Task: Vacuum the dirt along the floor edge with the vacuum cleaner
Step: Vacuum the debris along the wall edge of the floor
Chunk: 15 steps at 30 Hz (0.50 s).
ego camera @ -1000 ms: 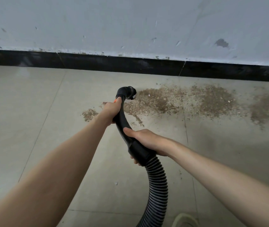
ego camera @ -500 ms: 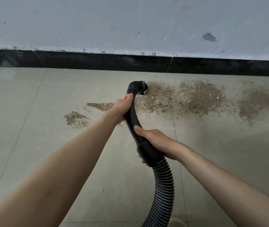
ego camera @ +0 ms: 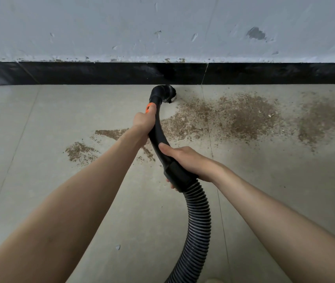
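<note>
**Dirt along the skirting: nozzle at the wall, spill lies to my right**

Dirt (ego camera: 240, 117), a brown granular spill, runs across the pale grey tiled floor (ego camera: 40, 139) in a band parallel to the black skirting board (ego camera: 81, 73). Bulk of it sits right of the nozzle; two small patches (ego camera: 81, 151) lie left of my forearm.

Black curved plastic vacuum wand (ego camera: 159, 137) points away from me toward the wall, long axis roughly square to the skirting. Its round brush nozzle (ego camera: 167, 94) is just at the foot of the skirting, at the left end of the main spill. Whether the bristles touch the floor, cannot tell.

Left hand (ego camera: 143, 121) is forward, fingers wrapped round the wand just below the orange tab (ego camera: 149, 107); it is the hand nearer the nozzle. Right hand (ego camera: 185, 160) grips the wand's thick rear collar, thumb laid along the top, just ahead of the ribbed black hose (ego camera: 198, 221) trailing back toward me.

Judgement: sweep should go rightward along the skirting, crosswise to the wand's axis, left hand steering. Left patches would need a return pass.
</note>
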Available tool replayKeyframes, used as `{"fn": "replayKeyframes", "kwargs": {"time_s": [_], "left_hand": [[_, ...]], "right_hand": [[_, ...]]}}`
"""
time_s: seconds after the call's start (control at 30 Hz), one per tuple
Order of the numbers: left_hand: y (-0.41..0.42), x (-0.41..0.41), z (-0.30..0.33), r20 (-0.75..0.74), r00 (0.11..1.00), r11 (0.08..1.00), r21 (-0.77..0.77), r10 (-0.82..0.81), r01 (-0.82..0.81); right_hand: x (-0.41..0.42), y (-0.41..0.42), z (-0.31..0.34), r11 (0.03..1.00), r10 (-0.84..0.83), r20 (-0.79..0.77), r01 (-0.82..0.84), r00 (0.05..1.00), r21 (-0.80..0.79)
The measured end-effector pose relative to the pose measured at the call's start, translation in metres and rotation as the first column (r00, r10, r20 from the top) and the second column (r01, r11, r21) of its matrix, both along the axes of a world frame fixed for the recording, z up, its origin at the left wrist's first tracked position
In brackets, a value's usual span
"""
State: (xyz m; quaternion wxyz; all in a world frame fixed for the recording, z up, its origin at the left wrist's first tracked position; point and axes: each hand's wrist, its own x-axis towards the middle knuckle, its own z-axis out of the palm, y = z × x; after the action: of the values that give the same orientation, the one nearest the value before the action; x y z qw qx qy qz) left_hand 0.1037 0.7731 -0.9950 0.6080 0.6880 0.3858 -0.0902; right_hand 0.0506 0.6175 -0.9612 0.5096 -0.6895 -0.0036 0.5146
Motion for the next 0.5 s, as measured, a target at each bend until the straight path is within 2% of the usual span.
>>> {"fn": "replayKeyframes", "kwargs": {"time_s": [0.13,0.33,0.4,0.5], "left_hand": [[-0.009,0.008,0.000,-0.001,0.997,0.996,0.041,-0.083,0.083],[-0.011,0.006,-0.002,-0.022,0.985,0.977,0.129,-0.170,0.172],[-0.003,0.001,-0.001,-0.022,0.986,0.978,0.127,-0.165,0.167],[0.016,-0.011,0.003,-0.021,0.985,0.974,0.143,-0.173,0.174]], "right_hand": [[-0.005,-0.002,-0.006,0.997,-0.069,0.018,0.070,0.997,-0.018],[-0.016,0.006,-0.009,0.987,-0.097,0.194,0.120,0.976,-0.111],[-0.022,0.014,-0.007,0.987,-0.075,0.254,0.109,0.964,-0.122],[-0.030,0.029,-0.003,0.993,-0.037,0.260,0.065,0.965,-0.099]]}}
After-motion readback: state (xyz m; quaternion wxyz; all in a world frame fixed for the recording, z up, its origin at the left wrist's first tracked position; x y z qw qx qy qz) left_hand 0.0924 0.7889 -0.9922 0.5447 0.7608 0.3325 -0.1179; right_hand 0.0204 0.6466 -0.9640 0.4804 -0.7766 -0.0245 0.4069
